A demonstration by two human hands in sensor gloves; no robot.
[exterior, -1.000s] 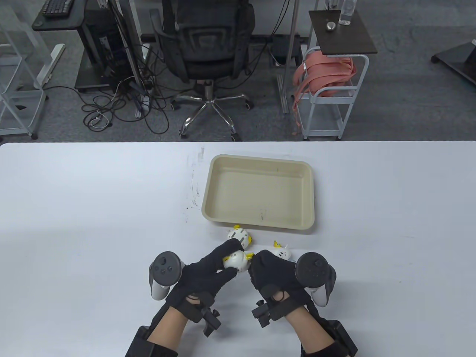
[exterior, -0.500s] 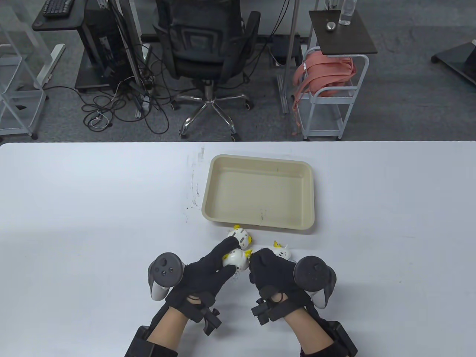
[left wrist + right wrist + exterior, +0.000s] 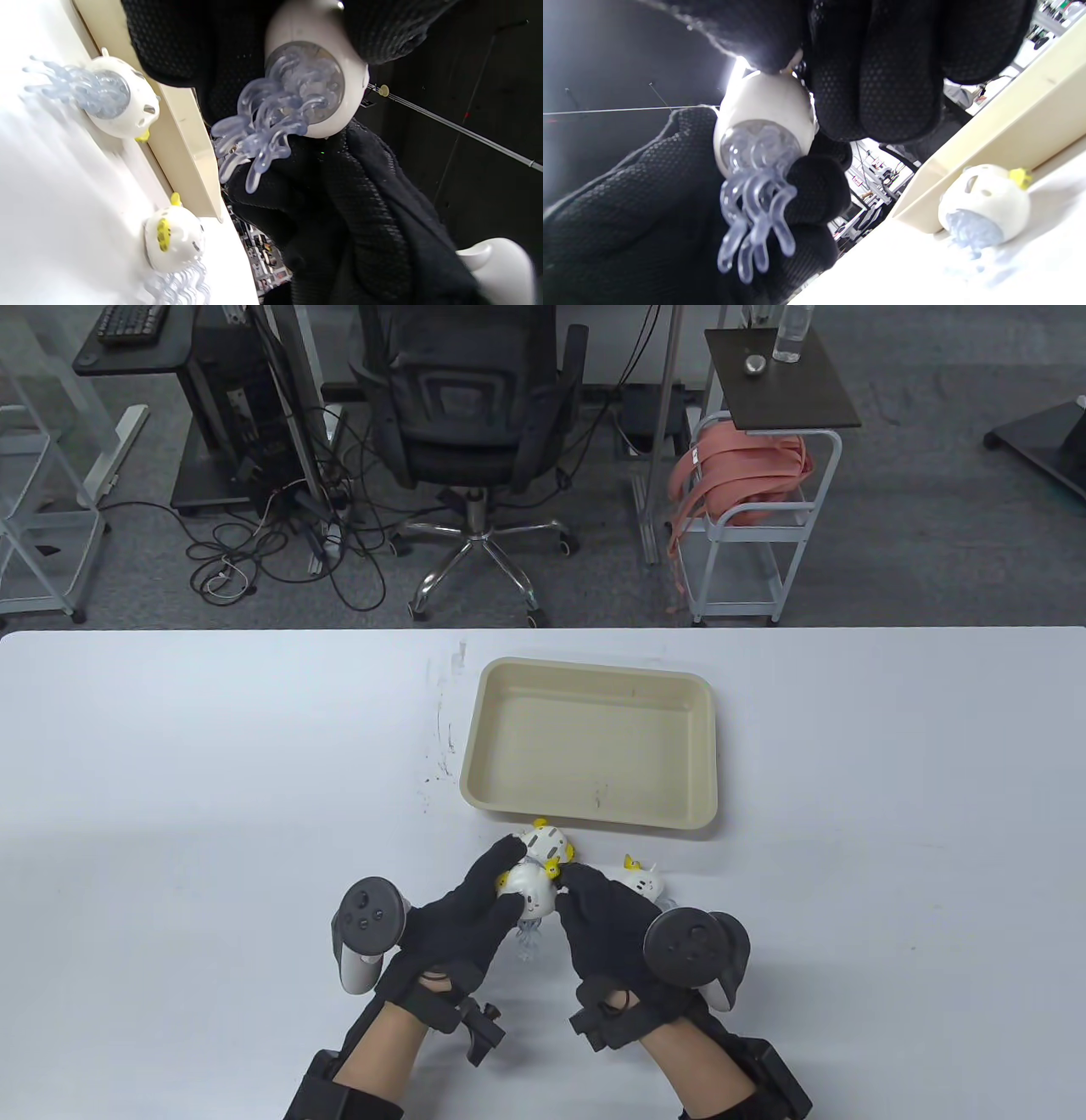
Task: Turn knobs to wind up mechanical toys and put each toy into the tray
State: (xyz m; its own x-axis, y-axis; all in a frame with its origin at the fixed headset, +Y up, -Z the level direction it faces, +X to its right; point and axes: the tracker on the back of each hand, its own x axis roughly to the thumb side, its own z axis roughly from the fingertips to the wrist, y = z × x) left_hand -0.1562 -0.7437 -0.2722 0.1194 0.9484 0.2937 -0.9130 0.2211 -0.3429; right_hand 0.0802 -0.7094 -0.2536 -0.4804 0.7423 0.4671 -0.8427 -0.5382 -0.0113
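My left hand grips a white wind-up jellyfish toy above the table, its clear tentacles hanging down. Fingers of my right hand pinch the yellow knob on top of that toy; in the right wrist view they curl over the toy body. A second white toy lies just in front of the cream tray, which holds nothing. Another toy lies beside my right hand. Both loose toys, one and the other, show in the left wrist view.
The tray's near wall stands close behind the hands. Beyond the white table's far edge are an office chair, a cart with pink straps and floor cables.
Both hands shifted slightly left and away from me with the toy. The toy has tipped, so its clear tentacles now hang below it. The right tracker moved left.
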